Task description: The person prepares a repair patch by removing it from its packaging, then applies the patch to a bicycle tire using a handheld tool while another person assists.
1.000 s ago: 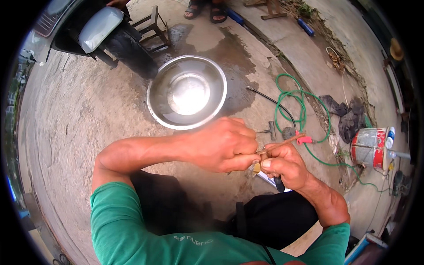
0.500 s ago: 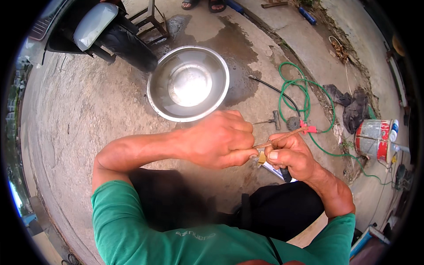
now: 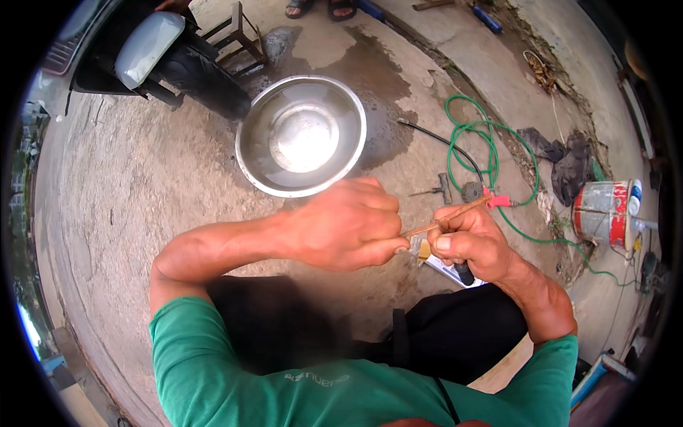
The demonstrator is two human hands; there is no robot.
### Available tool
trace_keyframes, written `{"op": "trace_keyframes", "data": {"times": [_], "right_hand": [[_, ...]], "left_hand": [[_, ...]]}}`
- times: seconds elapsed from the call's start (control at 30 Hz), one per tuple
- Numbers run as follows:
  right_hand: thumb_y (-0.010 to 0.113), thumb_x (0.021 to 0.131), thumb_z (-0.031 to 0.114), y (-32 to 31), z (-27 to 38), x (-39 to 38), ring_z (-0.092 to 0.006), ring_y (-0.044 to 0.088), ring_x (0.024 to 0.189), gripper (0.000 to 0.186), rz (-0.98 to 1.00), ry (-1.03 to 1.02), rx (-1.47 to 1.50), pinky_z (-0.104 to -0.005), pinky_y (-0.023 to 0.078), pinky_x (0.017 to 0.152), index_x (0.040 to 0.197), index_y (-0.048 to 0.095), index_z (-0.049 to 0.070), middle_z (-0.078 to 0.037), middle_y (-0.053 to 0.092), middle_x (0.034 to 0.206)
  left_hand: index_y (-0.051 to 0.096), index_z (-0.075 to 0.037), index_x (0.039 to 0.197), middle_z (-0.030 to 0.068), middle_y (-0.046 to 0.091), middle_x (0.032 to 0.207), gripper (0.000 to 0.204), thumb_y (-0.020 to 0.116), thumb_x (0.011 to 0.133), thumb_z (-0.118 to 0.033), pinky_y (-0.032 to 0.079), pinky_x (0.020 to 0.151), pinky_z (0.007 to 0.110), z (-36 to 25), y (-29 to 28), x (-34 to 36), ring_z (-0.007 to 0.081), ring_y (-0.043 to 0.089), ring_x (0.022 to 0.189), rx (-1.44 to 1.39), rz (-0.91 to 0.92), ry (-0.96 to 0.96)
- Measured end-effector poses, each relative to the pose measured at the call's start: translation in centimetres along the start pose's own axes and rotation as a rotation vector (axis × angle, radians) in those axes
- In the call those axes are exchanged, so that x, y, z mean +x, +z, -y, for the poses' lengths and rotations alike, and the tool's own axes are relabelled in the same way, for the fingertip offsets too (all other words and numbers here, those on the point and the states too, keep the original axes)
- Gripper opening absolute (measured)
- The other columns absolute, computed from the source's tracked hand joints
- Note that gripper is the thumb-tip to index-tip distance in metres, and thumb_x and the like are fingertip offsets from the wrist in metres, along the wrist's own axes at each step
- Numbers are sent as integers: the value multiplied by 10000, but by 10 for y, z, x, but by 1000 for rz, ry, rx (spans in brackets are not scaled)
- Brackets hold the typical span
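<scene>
A brown, cord-like strip [image 3: 466, 211] runs slantwise between my two hands, in front of my knees. My left hand [image 3: 348, 226] is closed, pinching the strip's lower left end by thumb and curled forefinger. With thumb and bent fingers, my right hand [image 3: 473, 242] grips the strip farther along, and its free end sticks out to the upper right. A black handle [image 3: 464, 274] shows just under my right hand; whether that hand holds it is hidden. Below lies a white and blue box [image 3: 445, 268], partly covered by the hand.
A metal basin [image 3: 245, 160] of water stands ahead, beside a motorbike wheel [image 3: 206, 82]. Right of it lie a T-handled tool [image 3: 445, 187], a red air gun [image 3: 498, 201] and a green hose [image 3: 537, 174]. A paint-stained bucket [image 3: 597, 213] stands far right. Someone's sandalled feet [image 3: 341, 9] show beyond.
My hands have drawn slightly apart, and a little more of the strip shows between them. Both still grip it.
</scene>
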State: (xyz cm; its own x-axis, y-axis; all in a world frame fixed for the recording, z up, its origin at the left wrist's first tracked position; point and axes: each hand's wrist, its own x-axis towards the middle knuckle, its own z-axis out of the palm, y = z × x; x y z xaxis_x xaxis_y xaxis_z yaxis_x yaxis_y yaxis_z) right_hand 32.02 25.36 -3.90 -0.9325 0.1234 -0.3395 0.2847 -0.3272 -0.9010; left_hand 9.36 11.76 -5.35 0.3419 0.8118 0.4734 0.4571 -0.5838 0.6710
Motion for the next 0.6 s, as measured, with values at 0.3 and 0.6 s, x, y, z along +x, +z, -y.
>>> {"op": "trace_keyframes", "data": {"times": [0.3,0.6], "right_hand": [[584,943,199,-5,-9,5,-89,458,641,217,8,-37,85,-279,376,586,856,628,5,-8,531,719],[528,1013,200,-8,-12,14,-126,563,681,266,-196,-83,119,-289,460,654,1111,638,-22,-60,625,761]], "left_hand": [[498,-51,653,95,453,648,352,733,905,-122,396,618,434,0,4,-1,327,479,611,55,-26,-57],[649,-24,824,111,559,740,292,721,974,-264,446,665,418,9,3,-5,304,566,705,-54,-2,-332]]}}
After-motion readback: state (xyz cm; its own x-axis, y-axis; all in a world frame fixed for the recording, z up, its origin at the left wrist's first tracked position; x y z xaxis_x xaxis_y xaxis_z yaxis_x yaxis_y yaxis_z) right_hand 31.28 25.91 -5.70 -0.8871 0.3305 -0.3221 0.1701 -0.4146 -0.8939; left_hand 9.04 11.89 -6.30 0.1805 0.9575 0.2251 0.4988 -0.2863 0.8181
